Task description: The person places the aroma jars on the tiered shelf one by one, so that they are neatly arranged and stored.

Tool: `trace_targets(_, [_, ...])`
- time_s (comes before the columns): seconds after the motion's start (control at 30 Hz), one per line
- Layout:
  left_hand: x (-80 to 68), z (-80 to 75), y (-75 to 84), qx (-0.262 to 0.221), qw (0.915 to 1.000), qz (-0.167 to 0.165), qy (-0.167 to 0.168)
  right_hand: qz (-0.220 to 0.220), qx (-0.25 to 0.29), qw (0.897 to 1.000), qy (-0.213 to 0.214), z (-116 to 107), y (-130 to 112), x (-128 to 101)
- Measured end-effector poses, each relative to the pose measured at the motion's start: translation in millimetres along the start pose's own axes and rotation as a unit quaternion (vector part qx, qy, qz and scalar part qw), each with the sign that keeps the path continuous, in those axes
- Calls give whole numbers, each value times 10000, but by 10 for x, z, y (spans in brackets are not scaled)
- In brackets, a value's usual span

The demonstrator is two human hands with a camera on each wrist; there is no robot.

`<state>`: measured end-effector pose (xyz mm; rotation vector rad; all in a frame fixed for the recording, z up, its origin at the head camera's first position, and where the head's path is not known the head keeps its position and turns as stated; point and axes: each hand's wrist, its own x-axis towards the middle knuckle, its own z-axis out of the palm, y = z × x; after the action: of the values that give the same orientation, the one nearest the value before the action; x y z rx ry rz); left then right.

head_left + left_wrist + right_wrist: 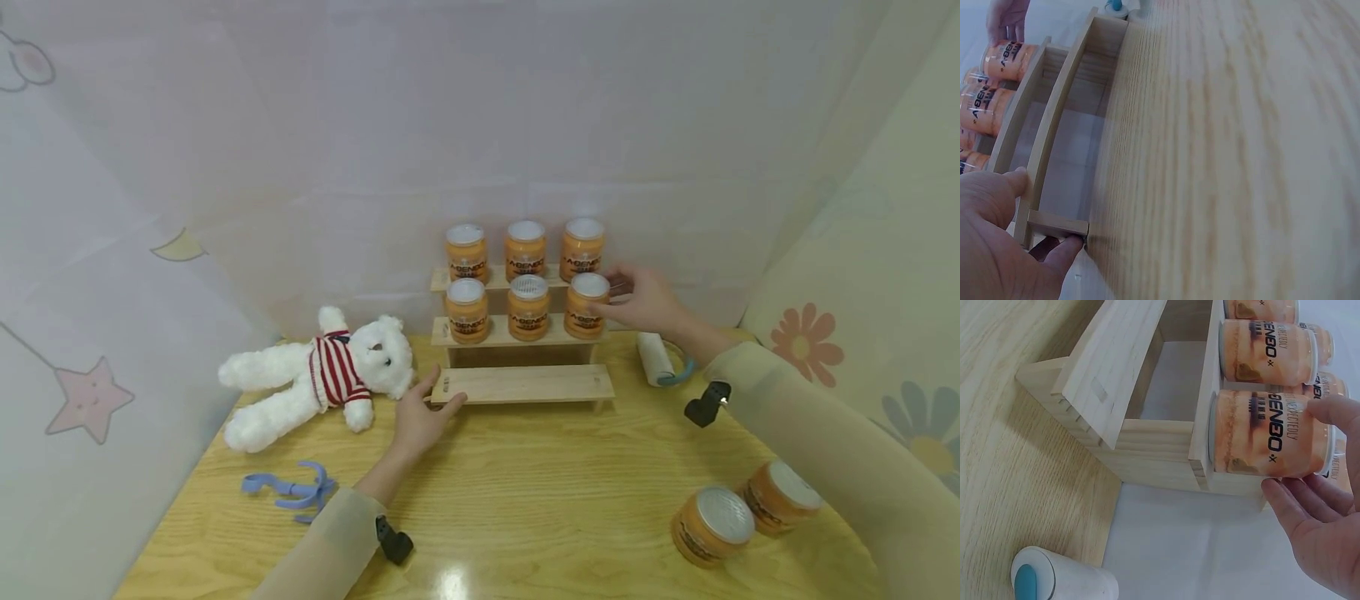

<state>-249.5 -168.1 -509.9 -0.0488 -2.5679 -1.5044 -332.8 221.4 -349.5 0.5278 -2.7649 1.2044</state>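
A three-step wooden rack point(525, 385) stands at the back of the table, with orange jars in rows of three on its upper and middle steps. The right hand point(648, 304) holds the right-hand jar point(587, 315) of the middle row, thumb at its front and fingers at its side, as the right wrist view shows. That jar point(1266, 434) rests on the step. At the rack's lower left end, the left hand point(420, 421) grips the bottom board, thumb on top; in the left wrist view its fingers point(1063, 256) lie against the end support.
Two more orange jars point(712, 527) stand at the table's front right. A white teddy bear point(337, 371) in a striped sweater lies left of the rack, behind a blue claw-shaped item point(300, 490). A white roller point(655, 358) with a blue handle lies to the right.
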Motion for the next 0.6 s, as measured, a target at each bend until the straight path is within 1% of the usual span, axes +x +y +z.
trace_targets(0.1, [-2,0,13,-27,10000,-43,-56,77,332,9994,-53,-55,27,-42])
trace_targets(0.17, [-8,1,29,8,9999,-68,-75,135,413,9990,-95,-124,34,-109])
trace_targets(0.3, [-18,-9,29,27,9999,-104,-131,152,273,9993,-217,-306,36,-292])
trace_targets(0.4, [-11,-41,-9,28,9997,-144,-214,22,47,9993,-378,-436,61,-440])
trace_targets(0.5, [-1,-84,-27,72,9994,-139,-315,-340,-146,9970,-680,-566,102,-609])
trace_targets(0.57, [1,-104,-26,78,9991,-139,-392,-701,-206,9920,-1026,-646,140,-734])
trace_targets(0.6, [0,-113,-24,83,9990,-136,-427,-878,-193,9878,-1272,-685,158,-804])
